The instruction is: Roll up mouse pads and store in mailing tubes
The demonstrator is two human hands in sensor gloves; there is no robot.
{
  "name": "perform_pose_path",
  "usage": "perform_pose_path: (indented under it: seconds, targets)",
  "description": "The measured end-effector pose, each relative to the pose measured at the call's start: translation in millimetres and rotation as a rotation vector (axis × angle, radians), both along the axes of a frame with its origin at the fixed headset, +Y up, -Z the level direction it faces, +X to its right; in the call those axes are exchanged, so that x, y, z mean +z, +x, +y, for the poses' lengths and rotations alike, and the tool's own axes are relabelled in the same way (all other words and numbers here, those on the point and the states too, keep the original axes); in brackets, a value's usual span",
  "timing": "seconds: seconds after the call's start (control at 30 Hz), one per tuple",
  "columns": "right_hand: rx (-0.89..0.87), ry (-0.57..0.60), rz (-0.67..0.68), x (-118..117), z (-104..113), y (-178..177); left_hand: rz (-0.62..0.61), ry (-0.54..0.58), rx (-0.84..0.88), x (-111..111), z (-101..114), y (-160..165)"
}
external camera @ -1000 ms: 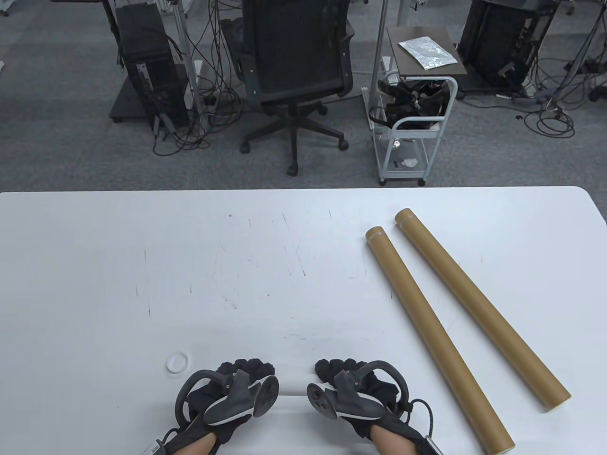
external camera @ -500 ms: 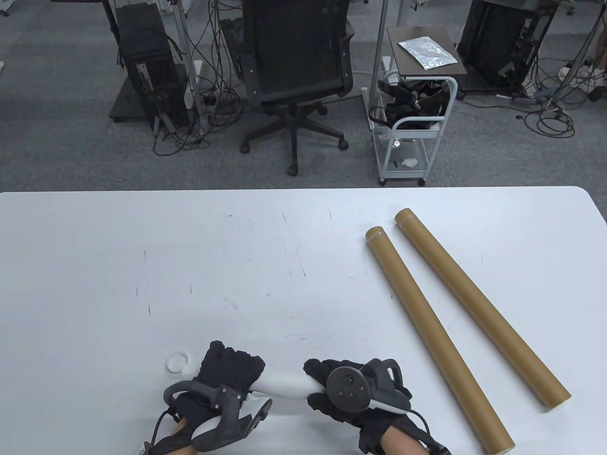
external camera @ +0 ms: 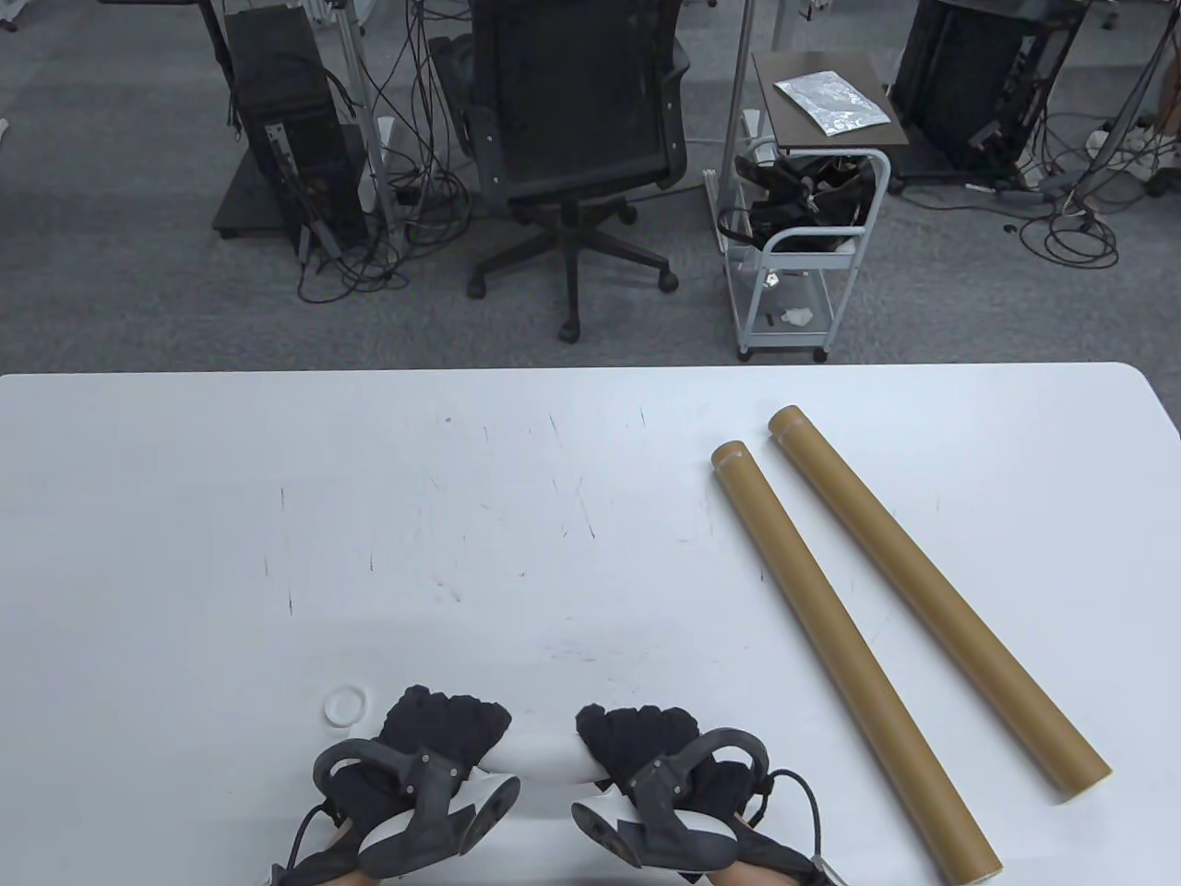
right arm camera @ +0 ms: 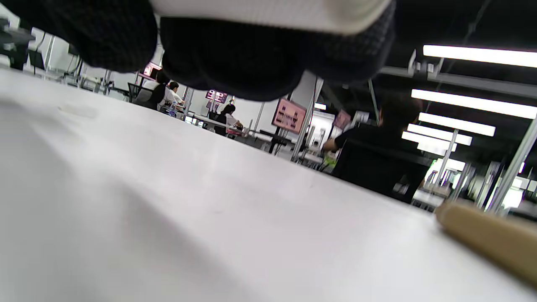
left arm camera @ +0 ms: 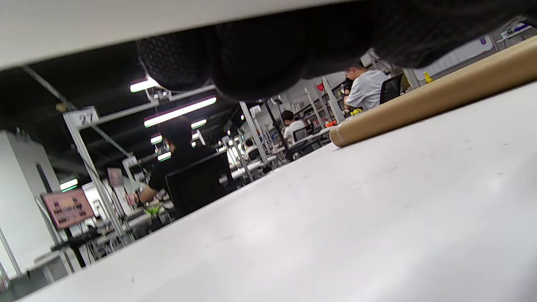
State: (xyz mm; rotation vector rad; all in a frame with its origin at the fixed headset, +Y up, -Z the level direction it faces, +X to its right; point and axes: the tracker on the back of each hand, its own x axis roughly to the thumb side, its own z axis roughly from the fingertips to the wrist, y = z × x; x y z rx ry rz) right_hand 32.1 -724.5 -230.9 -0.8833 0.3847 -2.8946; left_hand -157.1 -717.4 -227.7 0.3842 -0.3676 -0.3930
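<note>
My left hand and my right hand both press on the rolled white mouse pad at the near edge of the table. The fingers curl over the roll from above, one hand on each end; only a short middle part shows between them. In the right wrist view the white roll sits just under my fingers.

I judge the pad to be light and soft, with a springy roll that wants to open when the pressure goes away. So the good hold is near both ends, wrapping around, not pinching in the middle. The surface looks smooth, maybe a little slippery against the gloves.

Its long axis runs left to right, parallel to the near table edge. The two brown mailing tubes lie well apart on the right, diagonal, with their far ends toward the middle of the table. A small white cap lies just beside my left hand.
</note>
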Motion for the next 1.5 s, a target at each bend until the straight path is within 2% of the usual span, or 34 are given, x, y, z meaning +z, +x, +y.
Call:
perform_pose_path:
  seconds: [0.13, 0.17, 0.2, 0.27, 0.4, 0.47, 0.53, 0.6, 0.7, 0.77, 0.83, 0.9, 0.97, 1.07, 1.13, 1.23, 1.33, 1.5]
  targets:
    - [-0.144, -0.317, -0.005, -11, 1, 4, 0.007, 0.110, -0.030, 3, -2, 1]
    - [-0.197, -0.429, -0.004, -14, 0, 5, 0.015, 0.183, -0.048, 4, -3, 1]
    - [-0.249, -0.499, -0.008, -17, -1, 6, -0.010, 0.253, -0.068, 5, -4, 1]
    - [-0.269, -0.596, 0.004, -21, -2, 7, -0.001, 0.269, -0.082, 4, -4, 2]
    - [-0.209, -0.537, 0.003, -24, -6, 5, 0.008, 0.174, -0.068, -2, -8, 0]
    - [-0.162, -0.511, 0.036, -24, -4, 4, 0.012, 0.165, -0.074, -4, -10, -3]
    - [-0.138, -0.499, 0.077, -24, 7, 9, 0.029, 0.169, -0.068, -7, -9, -9]
    - [-0.150, -0.407, 0.038, -31, 26, 29, 0.072, 0.152, -0.036, -11, -8, -20]
    - [-0.160, -0.278, -0.131, -53, 53, 75, 0.119, 0.124, 0.005, -16, -7, -35]
    - [-0.113, -0.219, -0.302, -72, 68, 119, 0.146, 0.101, 0.030, -21, -7, -43]
    - [-0.031, -0.199, -0.512, -88, 79, 174, 0.180, 0.067, 0.068, -28, -8, -51]
    - [0.061, -0.207, -0.688, -97, 80, 220, 0.216, 0.048, 0.079, -35, -9, -58]
    - [0.175, -0.245, -0.846, -99, 73, 262, 0.240, 0.037, 0.089, -39, -10, -64]
    - [0.294, -0.423, -1.028, -97, 47, 316, 0.260, 0.035, 0.091, -41, -11, -72]
    - [0.275, -0.564, -1.103, -94, 27, 341, 0.267, 0.038, 0.090, -42, -11, -74]
    - [0.181, -0.748, -1.140, -93, 1, 362, 0.270, 0.036, 0.093, -43, -10, -74]
    - [0.121, -0.788, -1.132, -101, -11, 363, 0.269, 0.056, 0.080, -41, -9, -73]
    - [0.179, -0.717, -1.093, -127, -24, 348, 0.267, 0.067, 0.060, -41, -8, -73]
